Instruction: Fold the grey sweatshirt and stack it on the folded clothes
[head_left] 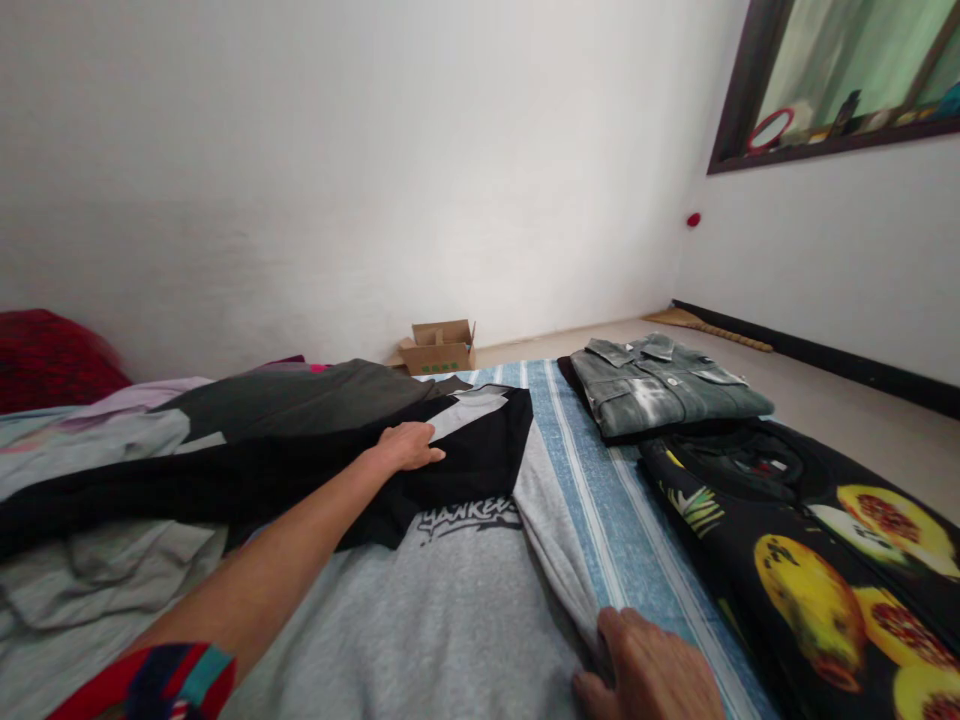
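Gray-and-black sweatshirt with YANKEES lettering is lying spread out between my two grips, on a blue striped sheet; the left grip is palm down on the black upper part, near the neckline, fingers close together, though I honestly can't tell if it's pinching any cloth; the right grip is at the lower end of the gray sleeve, thumb and fingers bent around there, and I can't tell if it's clamped on the fabric.

The black sleeve stretches away to the left of the left grip, over some rumpled gray clothes; just beyond that same grip there's a dark gray garment, and farther off an open cardboard box by the wall; to the right of the right grip sits a folded black top with a fruit print; past that, farther from the right grip, a folded gray denim-look shirt.
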